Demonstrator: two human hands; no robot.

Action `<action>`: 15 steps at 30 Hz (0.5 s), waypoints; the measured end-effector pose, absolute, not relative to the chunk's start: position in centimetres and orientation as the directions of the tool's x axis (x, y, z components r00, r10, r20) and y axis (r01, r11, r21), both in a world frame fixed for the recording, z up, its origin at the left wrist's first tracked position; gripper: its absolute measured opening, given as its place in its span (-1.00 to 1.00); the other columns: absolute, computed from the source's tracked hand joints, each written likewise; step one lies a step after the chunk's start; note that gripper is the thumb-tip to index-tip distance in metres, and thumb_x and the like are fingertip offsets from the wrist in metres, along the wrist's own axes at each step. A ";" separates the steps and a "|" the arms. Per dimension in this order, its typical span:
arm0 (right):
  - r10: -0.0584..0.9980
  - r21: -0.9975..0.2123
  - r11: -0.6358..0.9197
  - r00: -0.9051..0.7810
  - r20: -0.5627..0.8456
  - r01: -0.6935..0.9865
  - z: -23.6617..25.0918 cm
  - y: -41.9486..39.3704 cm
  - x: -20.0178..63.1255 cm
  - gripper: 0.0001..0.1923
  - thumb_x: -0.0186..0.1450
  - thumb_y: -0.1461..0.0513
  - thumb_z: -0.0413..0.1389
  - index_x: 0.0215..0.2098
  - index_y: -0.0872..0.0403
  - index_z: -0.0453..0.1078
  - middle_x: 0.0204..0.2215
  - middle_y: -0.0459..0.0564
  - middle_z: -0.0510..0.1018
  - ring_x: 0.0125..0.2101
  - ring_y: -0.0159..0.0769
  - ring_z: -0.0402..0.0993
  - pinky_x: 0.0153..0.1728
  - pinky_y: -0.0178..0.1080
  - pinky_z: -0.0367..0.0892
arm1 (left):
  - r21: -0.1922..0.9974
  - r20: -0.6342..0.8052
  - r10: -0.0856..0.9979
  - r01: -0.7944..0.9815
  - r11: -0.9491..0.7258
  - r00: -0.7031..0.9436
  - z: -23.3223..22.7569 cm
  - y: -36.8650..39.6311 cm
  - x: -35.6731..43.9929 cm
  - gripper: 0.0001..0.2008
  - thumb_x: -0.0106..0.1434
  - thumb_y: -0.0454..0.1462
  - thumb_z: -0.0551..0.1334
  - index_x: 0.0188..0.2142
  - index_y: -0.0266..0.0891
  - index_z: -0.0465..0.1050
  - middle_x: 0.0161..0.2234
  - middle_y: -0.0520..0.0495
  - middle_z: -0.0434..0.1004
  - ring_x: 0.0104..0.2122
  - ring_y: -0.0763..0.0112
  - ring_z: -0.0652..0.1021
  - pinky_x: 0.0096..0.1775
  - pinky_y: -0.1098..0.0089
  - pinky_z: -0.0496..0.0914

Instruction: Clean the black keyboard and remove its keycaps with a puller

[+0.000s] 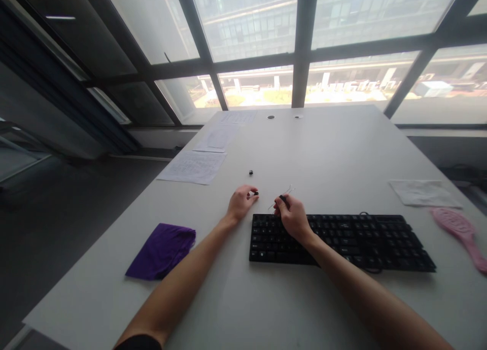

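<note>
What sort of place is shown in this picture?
Probably an office or workroom: a large white desk bears a black computer keyboard and paper sheets, and it stands beside big windows facing another building.

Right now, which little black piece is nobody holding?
The loose piece lying on the white table, beyond the left hand. The held piece is between that hand's fingers.

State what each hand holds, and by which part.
Right hand: a wire tool, by its black handle. Left hand: a small black piece, pinched; exact part unclear.
</note>
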State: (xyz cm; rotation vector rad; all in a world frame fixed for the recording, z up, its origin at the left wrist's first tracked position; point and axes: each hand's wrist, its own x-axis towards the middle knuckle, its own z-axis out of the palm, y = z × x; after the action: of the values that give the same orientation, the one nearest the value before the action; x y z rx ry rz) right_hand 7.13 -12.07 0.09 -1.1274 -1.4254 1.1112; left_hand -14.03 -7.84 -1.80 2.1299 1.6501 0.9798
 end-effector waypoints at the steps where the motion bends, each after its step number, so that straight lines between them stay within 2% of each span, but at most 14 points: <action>1: 0.984 -0.982 0.158 -0.101 0.148 0.100 0.1 -12.1 7.1 -0.69 0.39 0.05 0.05 -0.39 0.07 0.39 -0.50 -0.01 0.57 -0.53 -0.28 0.49 -0.45 -0.27 0.35 | 0.551 0.349 0.926 0.768 -0.326 0.142 -1.8 -6.9 -14.1 -0.87 0.24 -0.34 0.32 -0.19 -0.19 0.53 -0.24 -0.03 0.58 -0.37 0.37 0.50 -0.20 0.30 0.45; 8: 0.981 -0.979 0.175 -0.100 0.165 0.108 0.2 -12.2 7.1 -0.70 0.41 0.06 0.04 -0.40 0.06 0.39 -0.53 -0.04 0.55 -0.53 -0.29 0.48 -0.45 -0.28 0.34 | 0.443 0.430 0.890 0.824 -0.352 0.149 -1.9 -1.2 -13.3 -0.83 0.21 -0.35 0.36 -0.19 -0.16 0.57 -0.17 -0.11 0.60 -0.09 0.12 0.48 0.03 0.12 0.37; 15: 0.979 -0.979 0.180 -0.118 0.168 0.100 0.2 -12.2 7.2 -0.71 0.41 0.09 0.04 -0.40 0.06 0.39 -0.53 -0.05 0.55 -0.53 -0.30 0.47 -0.46 -0.30 0.32 | 0.418 0.448 0.885 0.846 -0.332 0.126 -2.2 1.5 -13.6 -0.70 0.19 -0.36 0.38 -0.06 -0.14 0.55 -0.14 -0.12 0.61 -0.09 0.09 0.44 0.02 0.11 0.36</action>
State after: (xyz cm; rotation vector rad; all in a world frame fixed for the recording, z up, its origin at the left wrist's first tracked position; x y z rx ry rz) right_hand 7.19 -12.17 0.20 -1.1031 -1.4490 1.1012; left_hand -13.59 1.54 -2.19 2.3106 1.7789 0.9930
